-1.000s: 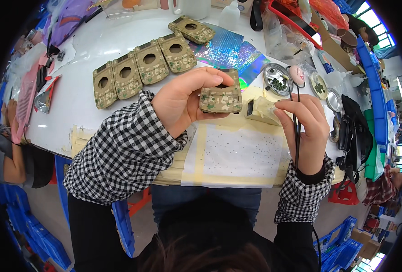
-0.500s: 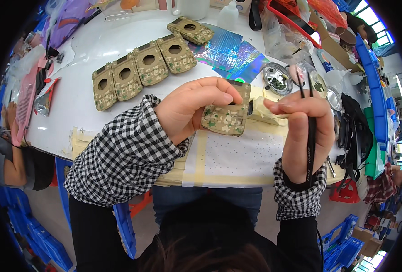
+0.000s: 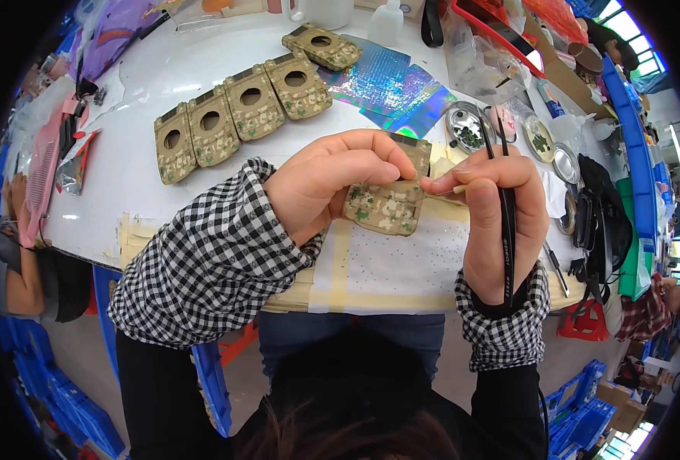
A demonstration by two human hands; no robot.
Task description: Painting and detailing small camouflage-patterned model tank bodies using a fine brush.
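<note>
Your left hand (image 3: pixel 321 180)'s got a camo piece (image 3: pixel 390 207) pinched toward the desk (image 3: pixel 152 73)'s near edge, right hand (image 3: pixel 484 222) curled snugly round black tweezers (image 3: pixel 508 238).

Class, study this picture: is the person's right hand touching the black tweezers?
Touching. The head view shows the right hand curled around the black tweezers, their closed end lying against its palm.

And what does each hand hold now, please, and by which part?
The left hand holds a camouflage piece by its left side. The right hand holds black tweezers by their middle; whether its fingertips pinch something else, I cannot tell.
</note>
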